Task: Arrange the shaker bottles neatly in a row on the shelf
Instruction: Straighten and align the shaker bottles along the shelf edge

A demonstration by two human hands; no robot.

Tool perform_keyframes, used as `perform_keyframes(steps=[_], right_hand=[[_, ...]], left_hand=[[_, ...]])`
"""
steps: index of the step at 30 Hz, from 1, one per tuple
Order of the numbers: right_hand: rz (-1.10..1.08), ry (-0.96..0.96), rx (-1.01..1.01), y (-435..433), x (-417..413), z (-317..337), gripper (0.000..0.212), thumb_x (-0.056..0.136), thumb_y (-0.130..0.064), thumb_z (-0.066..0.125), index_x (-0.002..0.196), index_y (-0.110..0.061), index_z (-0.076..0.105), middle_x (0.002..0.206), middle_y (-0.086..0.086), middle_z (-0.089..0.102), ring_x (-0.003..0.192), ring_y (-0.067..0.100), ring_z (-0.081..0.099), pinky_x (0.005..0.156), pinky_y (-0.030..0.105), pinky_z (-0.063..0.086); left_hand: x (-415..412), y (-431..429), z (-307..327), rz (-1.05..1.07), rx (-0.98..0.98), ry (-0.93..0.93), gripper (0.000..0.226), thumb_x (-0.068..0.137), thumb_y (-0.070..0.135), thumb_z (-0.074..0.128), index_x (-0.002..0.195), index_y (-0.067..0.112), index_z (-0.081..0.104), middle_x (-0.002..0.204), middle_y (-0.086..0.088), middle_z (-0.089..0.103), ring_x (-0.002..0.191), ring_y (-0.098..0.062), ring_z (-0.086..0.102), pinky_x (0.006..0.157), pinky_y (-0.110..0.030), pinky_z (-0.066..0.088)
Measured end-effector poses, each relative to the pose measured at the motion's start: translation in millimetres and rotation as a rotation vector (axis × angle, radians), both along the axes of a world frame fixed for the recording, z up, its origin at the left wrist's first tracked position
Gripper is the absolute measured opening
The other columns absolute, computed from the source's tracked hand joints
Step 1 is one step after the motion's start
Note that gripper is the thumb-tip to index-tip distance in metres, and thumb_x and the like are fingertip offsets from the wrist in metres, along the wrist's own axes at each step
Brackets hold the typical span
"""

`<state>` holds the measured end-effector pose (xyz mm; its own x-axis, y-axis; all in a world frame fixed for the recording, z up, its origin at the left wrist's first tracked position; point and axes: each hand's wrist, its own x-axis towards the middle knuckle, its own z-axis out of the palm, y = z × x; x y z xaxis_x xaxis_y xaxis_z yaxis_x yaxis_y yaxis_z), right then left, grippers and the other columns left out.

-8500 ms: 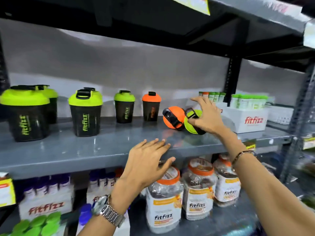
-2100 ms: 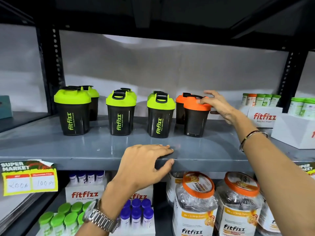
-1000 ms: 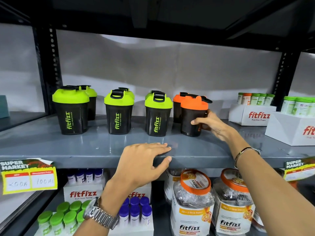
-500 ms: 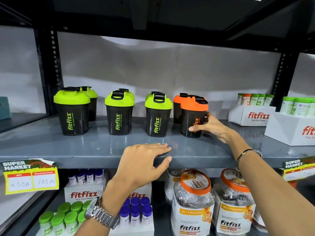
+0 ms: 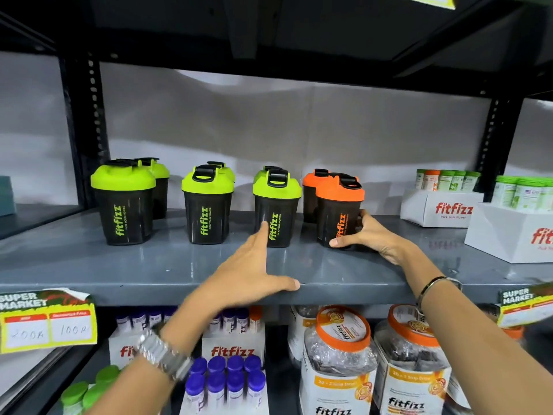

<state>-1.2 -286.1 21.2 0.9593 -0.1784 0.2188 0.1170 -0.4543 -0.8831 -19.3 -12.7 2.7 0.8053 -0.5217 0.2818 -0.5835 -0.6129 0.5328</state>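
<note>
Black shaker bottles stand upright in a front row on the grey shelf (image 5: 119, 265). From the left come three green-lidded shakers: the first (image 5: 124, 202), the second (image 5: 207, 205) and the third (image 5: 276, 208). An orange-lidded shaker (image 5: 338, 211) ends the row on the right. A second bottle stands partly hidden behind each one. My right hand (image 5: 369, 235) grips the orange-lidded shaker low on its right side. My left hand (image 5: 251, 268) is open above the shelf's front, its fingertips touching the third green-lidded shaker.
Two white Fitfizz boxes, a far one (image 5: 440, 208) and a near one (image 5: 508, 232), hold small bottles at the shelf's right. Black uprights (image 5: 89, 130) frame the bay. Below stand orange-lidded jars (image 5: 338, 363), purple-capped bottles (image 5: 227, 381) and a price tag (image 5: 45, 322).
My left hand has lifted off the shelf's front edge and reached forward to the third green-lidded shaker. The orange-lidded shaker has turned, so its label now faces forward.
</note>
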Motion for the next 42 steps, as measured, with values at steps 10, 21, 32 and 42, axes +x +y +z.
perform_keyframes(steps=[10, 21, 32, 42], right_hand=[[-0.029, -0.001, 0.023, -4.2, 6.2, -0.3, 0.091, 0.055, -0.020, 0.087, 0.131, -0.013, 0.036, 0.123, 0.004, 0.057, 0.112, 0.019, 0.055, 0.097, 0.035, 0.044], [0.029, 0.004, -0.061, -4.3, 11.2, 6.0, 0.081, 0.058, -0.015, 0.085, 0.128, -0.015, 0.043, 0.117, 0.002, 0.062, 0.106, 0.015, 0.059, 0.087, 0.028, 0.047], [0.015, -0.006, -0.051, -13.9, 13.6, 4.6, 0.079, 0.058, -0.014, 0.085, 0.126, -0.015, 0.045, 0.120, 0.005, 0.062, 0.110, 0.020, 0.058, 0.100, 0.039, 0.045], [-0.004, 0.010, -0.054, -16.1, 15.4, 2.3, 0.080, 0.058, -0.016, 0.085, 0.126, -0.015, 0.043, 0.119, 0.005, 0.061, 0.108, 0.019, 0.058, 0.098, 0.038, 0.045]], left_hand=[[78.4, -18.1, 34.0, 0.145, -0.273, 0.373, 0.111, 0.059, 0.012, 0.086, 0.139, -0.003, 0.011, 0.146, -0.018, 0.029, 0.132, -0.028, 0.030, 0.109, -0.040, 0.027], [102.4, -24.0, 26.6, -0.052, -0.335, 0.338, 0.074, 0.055, 0.005, 0.087, 0.117, 0.010, 0.047, 0.086, 0.000, 0.064, 0.067, -0.008, 0.060, 0.049, -0.019, 0.049], [108.9, -36.6, 27.5, -0.072, -0.322, 0.319, 0.067, 0.054, 0.004, 0.087, 0.110, 0.015, 0.051, 0.081, 0.000, 0.067, 0.058, -0.004, 0.063, 0.047, -0.018, 0.049], [101.2, -36.0, 27.7, -0.094, -0.309, 0.346, 0.073, 0.060, 0.003, 0.084, 0.119, 0.016, 0.043, 0.083, 0.002, 0.063, 0.051, 0.003, 0.061, 0.047, -0.015, 0.048]])
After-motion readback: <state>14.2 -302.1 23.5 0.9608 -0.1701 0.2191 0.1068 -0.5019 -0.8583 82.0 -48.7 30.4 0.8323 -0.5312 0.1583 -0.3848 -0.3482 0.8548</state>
